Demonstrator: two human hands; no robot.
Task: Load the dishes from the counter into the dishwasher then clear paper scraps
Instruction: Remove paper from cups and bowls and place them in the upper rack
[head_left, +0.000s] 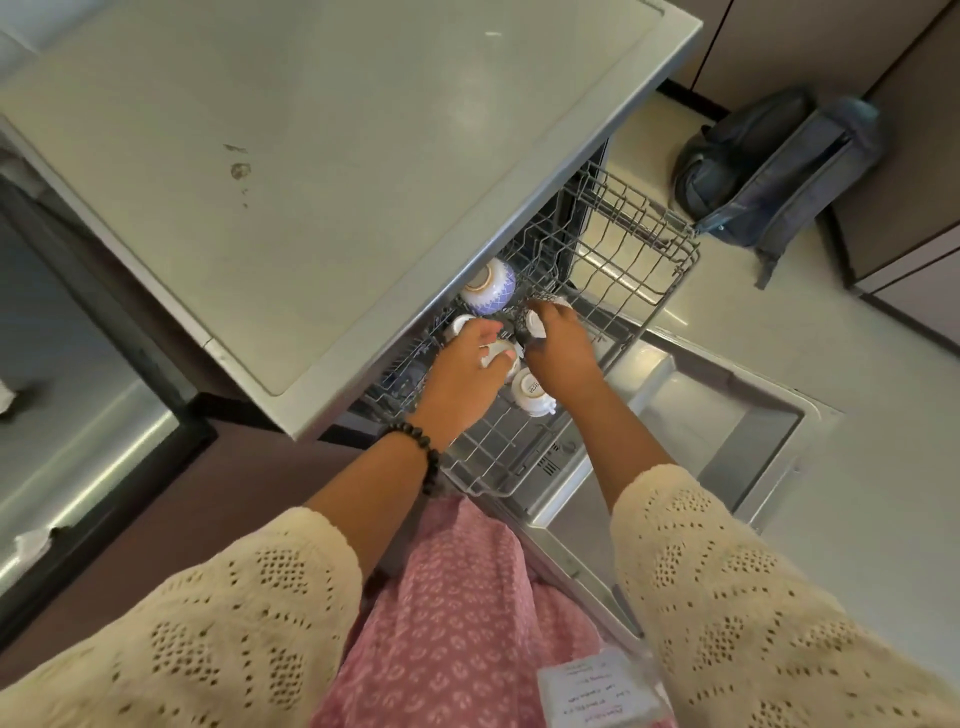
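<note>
The dishwasher's wire upper rack (628, 249) is pulled out below the counter (291, 156). A blue-and-white patterned bowl (488, 287) lies upside down at the rack's back left. My left hand (467, 371) is closed around a small white cup (496, 353) in the rack. My right hand (558, 348) grips another white cup (535, 321) beside it. A third white cup (532, 392) sits upside down between my wrists. Another white piece (457, 325) peeks out behind my left hand.
The open dishwasher door (701, 415) lies flat under the rack. A grey backpack (769, 166) rests on the floor by the cabinets at the right. White paper scraps (31, 540) lie on the steel surface at the left. A printed paper tag (597, 691) hangs on my clothing.
</note>
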